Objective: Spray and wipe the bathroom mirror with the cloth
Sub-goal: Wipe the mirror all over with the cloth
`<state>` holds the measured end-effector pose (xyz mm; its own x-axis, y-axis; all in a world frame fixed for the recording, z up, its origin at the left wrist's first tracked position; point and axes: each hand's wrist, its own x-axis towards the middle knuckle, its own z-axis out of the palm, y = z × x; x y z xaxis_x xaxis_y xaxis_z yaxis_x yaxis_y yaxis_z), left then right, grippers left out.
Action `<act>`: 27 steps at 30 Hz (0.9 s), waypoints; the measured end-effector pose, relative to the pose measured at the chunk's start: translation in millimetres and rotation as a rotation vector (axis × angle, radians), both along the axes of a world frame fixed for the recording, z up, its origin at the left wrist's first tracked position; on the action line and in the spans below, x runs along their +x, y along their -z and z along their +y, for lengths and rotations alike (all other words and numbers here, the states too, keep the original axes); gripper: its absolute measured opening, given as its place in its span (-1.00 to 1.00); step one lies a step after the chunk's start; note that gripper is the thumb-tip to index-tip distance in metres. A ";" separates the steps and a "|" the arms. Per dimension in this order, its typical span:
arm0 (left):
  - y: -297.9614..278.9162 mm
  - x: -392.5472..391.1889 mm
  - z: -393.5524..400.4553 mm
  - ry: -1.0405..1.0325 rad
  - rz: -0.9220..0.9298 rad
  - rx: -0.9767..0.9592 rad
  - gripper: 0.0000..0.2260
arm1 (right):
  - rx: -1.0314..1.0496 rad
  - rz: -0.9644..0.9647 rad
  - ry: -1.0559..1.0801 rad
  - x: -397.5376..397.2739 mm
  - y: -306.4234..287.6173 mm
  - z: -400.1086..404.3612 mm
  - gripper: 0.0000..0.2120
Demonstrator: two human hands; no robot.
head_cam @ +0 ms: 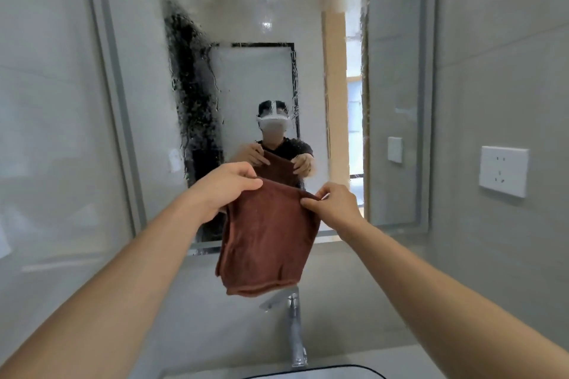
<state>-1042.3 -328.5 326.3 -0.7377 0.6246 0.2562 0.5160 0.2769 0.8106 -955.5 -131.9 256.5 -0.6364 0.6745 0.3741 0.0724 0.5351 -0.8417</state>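
Our left hand [228, 186] grips one top corner of the brown cloth [268, 240], fingers curled over the folded edge, and our right hand [334, 204] pinches the other corner between thumb and forefinger. The cloth hangs from these two points in front of the lower middle of the mirror [255, 77] and above the faucet [294, 326]; we cannot tell whether it touches the glass.

We judge it soft and light: it sags between our hands, drapes in loose folds and looks doubled over (a terry weave, by the look of it). It will not slip easily, but held only by the corners it gives nothing to press with, so for wiping we would bunch or fold it into a pad under one palm.

The mirror is streaked and beaded with wet, heaviest left of centre, so spraying seems done and wiping not yet begun. A wall socket [503, 171] sits to the right of the frame.
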 end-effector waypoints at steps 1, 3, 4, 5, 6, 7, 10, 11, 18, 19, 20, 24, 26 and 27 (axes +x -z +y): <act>4.2 -1.0 5.3 0.007 -0.012 -0.001 -0.84 | 0.004 -0.004 0.008 1.0 3.1 5.5 -0.74; 13.5 -2.9 15.6 0.009 -0.034 -0.003 -0.84 | 0.002 -0.013 0.019 1.6 11.4 16.3 -0.74; 16.9 -3.9 20.4 0.007 -0.038 -0.004 -0.85 | 0.002 -0.015 0.027 0.7 14.9 22.2 -0.74; 19.3 -5.0 24.5 0.005 -0.038 -0.002 -0.86 | 0.003 -0.017 0.035 -0.6 17.2 27.5 -0.73; 21.0 -5.6 28.5 0.002 -0.038 0.005 -0.86 | 0.004 -0.020 0.035 -2.0 18.0 32.7 -0.72; 21.9 -6.0 32.7 -0.002 -0.039 0.014 -0.87 | 0.003 -0.024 0.029 -3.6 18.0 37.8 -0.72; 23.9 -5.7 45.6 -0.014 -0.056 0.048 -0.87 | -0.045 -0.036 -0.008 -7.4 18.8 50.5 -0.71; 24.5 -5.2 49.9 -0.017 -0.054 0.054 -0.89 | -0.089 -0.028 -0.031 -8.5 20.9 54.0 -0.71; 38.1 -5.9 74.3 -0.061 0.002 0.043 -0.89 | -0.572 0.134 -0.189 -12.2 47.7 53.3 -0.80; 38.9 -7.3 76.7 -0.062 0.012 0.038 -0.89 | -0.662 0.174 -0.206 -12.0 51.7 49.2 -0.75; 39.1 -9.1 79.1 -0.061 0.028 0.030 -0.89 | -0.751 0.213 -0.226 -11.2 56.2 44.4 -0.67; 34.0 -13.6 88.6 -0.048 0.103 0.006 -0.86 | -0.875 0.256 -0.276 -9.4 68.0 22.3 -0.60; 30.0 -15.3 91.0 -0.027 0.108 0.001 -0.85 | -0.897 0.249 -0.278 -10.4 66.4 13.7 -0.69; 28.4 -16.6 91.3 -0.012 0.111 0.003 -0.85 | -0.906 0.246 -0.280 -10.1 64.2 10.9 -0.76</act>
